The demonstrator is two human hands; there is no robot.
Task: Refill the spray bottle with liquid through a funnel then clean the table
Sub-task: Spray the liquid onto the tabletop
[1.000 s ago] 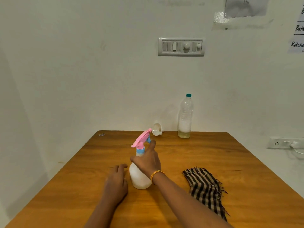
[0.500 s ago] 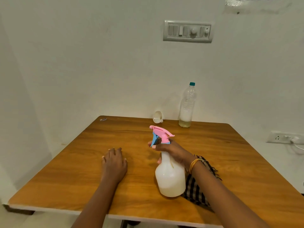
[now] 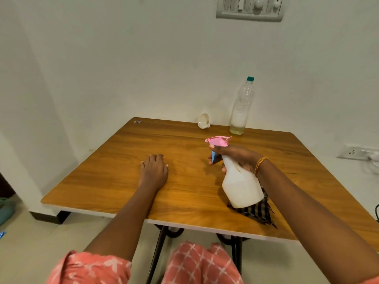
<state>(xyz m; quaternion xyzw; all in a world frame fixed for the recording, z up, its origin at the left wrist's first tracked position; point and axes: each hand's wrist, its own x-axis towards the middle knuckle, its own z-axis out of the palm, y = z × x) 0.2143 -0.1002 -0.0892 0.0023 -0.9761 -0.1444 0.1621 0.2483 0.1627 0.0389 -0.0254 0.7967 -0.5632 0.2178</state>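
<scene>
My right hand (image 3: 238, 157) grips the neck of a white spray bottle (image 3: 241, 185) with a pink head and blue trigger, held tilted above the wooden table (image 3: 184, 191), nozzle pointing left. A finger rests on the trigger. My left hand (image 3: 153, 171) lies flat on the table, palm down, holding nothing. A small white funnel (image 3: 204, 120) lies on its side at the far edge. Beside it stands a clear plastic bottle (image 3: 242, 107) with a green cap, partly filled with liquid. A checked cloth (image 3: 256, 210) lies under the spray bottle, mostly hidden.
The table stands against a white wall with a switch panel (image 3: 250, 7) high up and a socket (image 3: 354, 152) at the right. The near table edge and black legs (image 3: 158, 242) are in front of my knees.
My right hand lifted the spray bottle off the table, carried it right over the cloth and tilted it. The left hand stayed flat. My view dropped and pulled back.
</scene>
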